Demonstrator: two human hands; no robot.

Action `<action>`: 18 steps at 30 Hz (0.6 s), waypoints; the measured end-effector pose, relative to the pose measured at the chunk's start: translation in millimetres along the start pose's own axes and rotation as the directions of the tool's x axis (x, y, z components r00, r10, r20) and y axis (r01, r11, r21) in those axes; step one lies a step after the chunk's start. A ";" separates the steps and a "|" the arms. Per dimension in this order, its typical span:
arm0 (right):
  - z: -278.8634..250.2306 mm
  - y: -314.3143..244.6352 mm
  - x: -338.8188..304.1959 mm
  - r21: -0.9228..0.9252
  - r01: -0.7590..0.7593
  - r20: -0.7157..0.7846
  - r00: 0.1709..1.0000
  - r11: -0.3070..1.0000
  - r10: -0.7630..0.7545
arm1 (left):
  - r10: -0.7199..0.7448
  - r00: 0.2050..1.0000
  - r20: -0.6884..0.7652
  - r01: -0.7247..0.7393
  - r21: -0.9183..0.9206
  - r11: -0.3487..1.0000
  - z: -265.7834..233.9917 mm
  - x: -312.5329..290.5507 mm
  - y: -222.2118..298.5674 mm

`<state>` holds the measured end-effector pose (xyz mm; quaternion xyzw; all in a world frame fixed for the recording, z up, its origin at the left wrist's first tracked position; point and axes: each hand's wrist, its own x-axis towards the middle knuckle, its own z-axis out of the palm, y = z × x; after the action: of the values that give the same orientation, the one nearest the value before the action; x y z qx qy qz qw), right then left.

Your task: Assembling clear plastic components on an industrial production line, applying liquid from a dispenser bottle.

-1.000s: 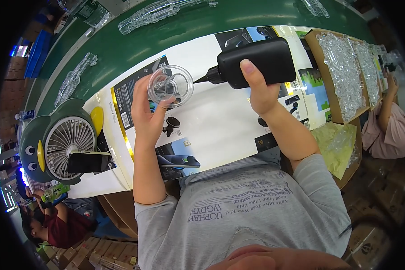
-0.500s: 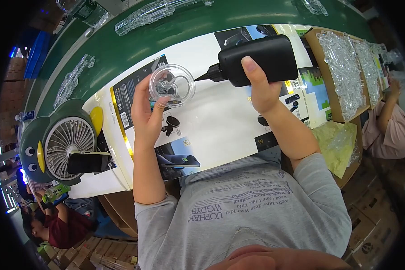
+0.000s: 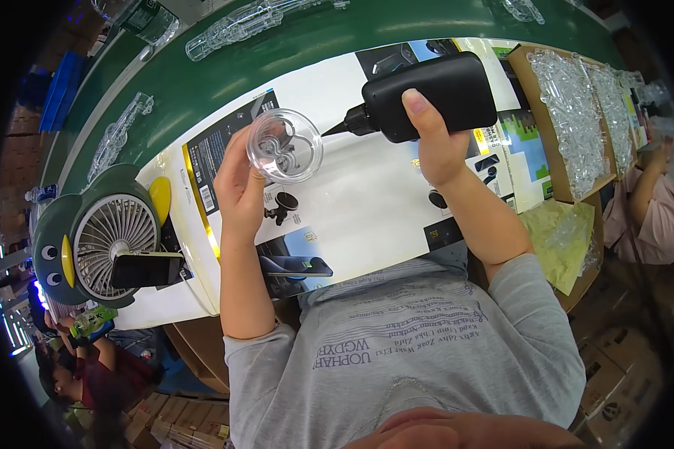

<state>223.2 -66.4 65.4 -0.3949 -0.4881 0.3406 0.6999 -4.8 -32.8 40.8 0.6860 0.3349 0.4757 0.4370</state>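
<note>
In my left hand (image 3: pixel 240 179) is a round clear plastic piece (image 3: pixel 285 146), gripped at its left side, with curved shapes showing inside it. My right hand (image 3: pixel 440 142) is wrapped round a black squeeze bottle (image 3: pixel 430 97), tipped on its side with the thumb on its near face. The bottle's thin black nozzle (image 3: pixel 341 127) points left, and its tip is at the right rim of the clear piece; whether they touch I cannot tell. Both are held above a white printed sheet (image 3: pixel 359 209) on the table.
Left stands a green animal-shaped fan (image 3: pixel 116 232) with a phone (image 3: pixel 148 269) before it. Clear tubular parts (image 3: pixel 240 28) lie on the green table (image 3: pixel 307 52). A cardboard box (image 3: pixel 535 112) of clear parts (image 3: pixel 573 120) is at the right, above yellow paper (image 3: pixel 558 236). Other people sit at both sides.
The clear piece has turned in my left hand, and my left thumb has slid off its front toward the lower left edge. The bottle has barely moved.
</note>
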 end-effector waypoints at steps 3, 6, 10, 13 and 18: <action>-0.1 0.8 -0.5 -0.010 0.003 0.009 1.000 1.000 -0.003 | -0.033 0.999 -0.004 0.033 -0.039 0.999 0.3 -0.1 2.0; 0.8 1.1 -0.4 0.004 -0.004 -0.005 1.000 1.000 0.004 | -0.027 1.000 -0.001 0.027 -0.042 0.999 -0.1 0.2 0.7; 2.0 0.2 1.2 0.107 0.055 -0.038 0.998 0.993 -0.051 | 0.000 1.000 0.000 0.000 -0.044 0.999 0.5 1.2 -1.1; 3.4 -0.7 1.2 0.107 0.042 -0.038 0.999 0.993 -0.038 | -0.011 1.000 -0.007 0.010 -0.038 0.999 -0.5 1.0 -0.4; 2.1 1.9 2.0 0.082 0.062 -0.034 0.998 0.995 -0.059 | -0.008 1.000 0.002 0.008 -0.043 0.999 1.2 0.4 -1.6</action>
<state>221.6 -63.3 65.0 -0.3557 -0.4741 0.3330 0.7333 -3.7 -32.2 39.3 0.6756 0.3270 0.4805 0.4536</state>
